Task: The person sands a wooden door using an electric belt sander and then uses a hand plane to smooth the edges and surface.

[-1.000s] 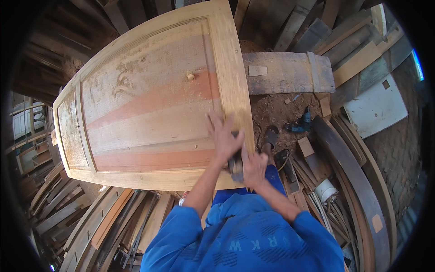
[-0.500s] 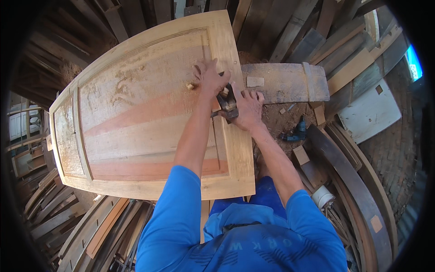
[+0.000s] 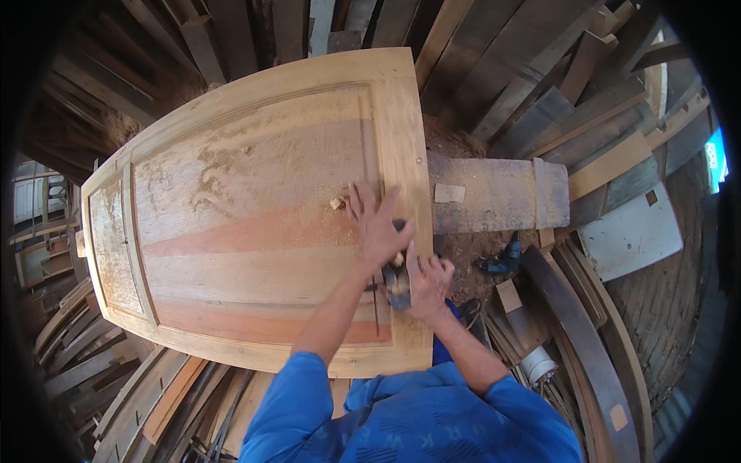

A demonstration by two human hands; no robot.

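Observation:
A dark hand plane (image 3: 397,282) with wood shavings in its mouth sits on the right frame rail of a pale wooden panelled door (image 3: 262,255). My right hand (image 3: 430,285) closes round the near right side of the plane. My left hand (image 3: 378,231) grips its far end, with the thumb on the tool and the fingers reaching out over the inner panel. A curled shaving (image 3: 337,203) lies by the left fingertips. Part of the plane is hidden beneath my hands.
A dusty plank (image 3: 502,193) extends beyond the door's right edge, with a small pale wood offcut (image 3: 449,193) on it. A teal power drill (image 3: 503,256) lies on the ground. Curved boards (image 3: 587,339), a white bucket (image 3: 538,363) and stacked planks (image 3: 494,69) surround the door.
Both hands have drawn the plane back toward my body along the right rail. The whole view has shifted slightly, with the door sitting lower in the picture.

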